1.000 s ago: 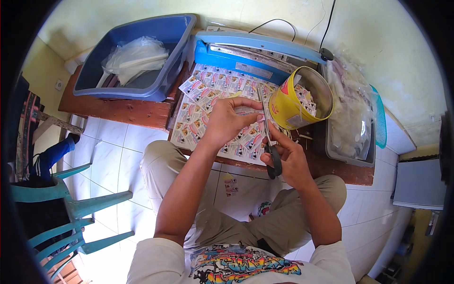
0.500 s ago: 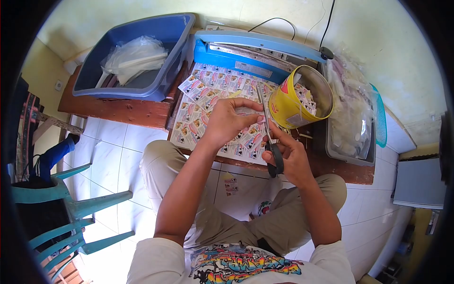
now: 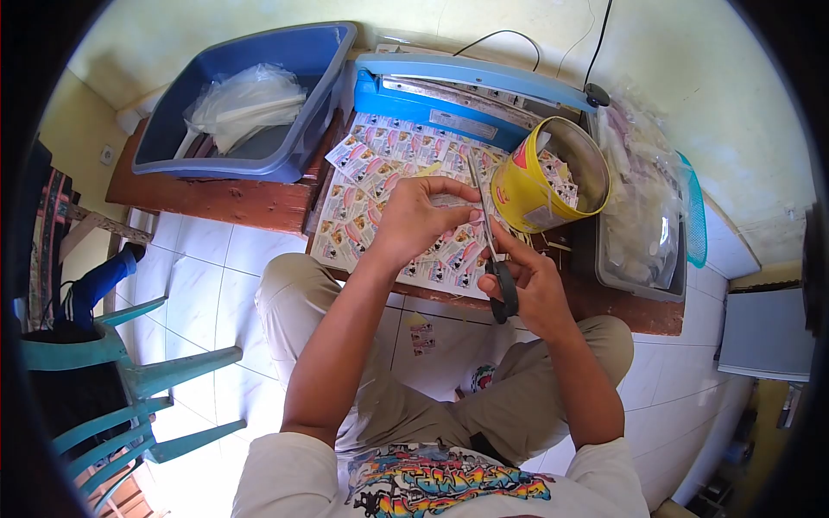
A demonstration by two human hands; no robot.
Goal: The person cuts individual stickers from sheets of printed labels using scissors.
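My left hand (image 3: 420, 217) pinches a small piece of paper between thumb and fingers, over a board spread with printed paper labels (image 3: 354, 226). In my right hand (image 3: 533, 289) are black-handled scissors (image 3: 505, 293), their blades pointing away from me beside my left fingertips. The paper between my fingers is mostly hidden. Just right of the blades stands a tilted yellow tin (image 3: 521, 194) holding cut labels.
A blue sealer or cutter (image 3: 432, 116) lies behind the labels. A dark blue tub (image 3: 285, 168) with plastic bags is at the left, a grey tray (image 3: 643, 289) with filled bags at the right. Paper scraps (image 3: 422, 339) lie on the tiled floor beside a green chair (image 3: 186, 371).
My right hand and the scissor handles have shifted very slightly to the right. My left hand stays nearly where it was, still pinching.
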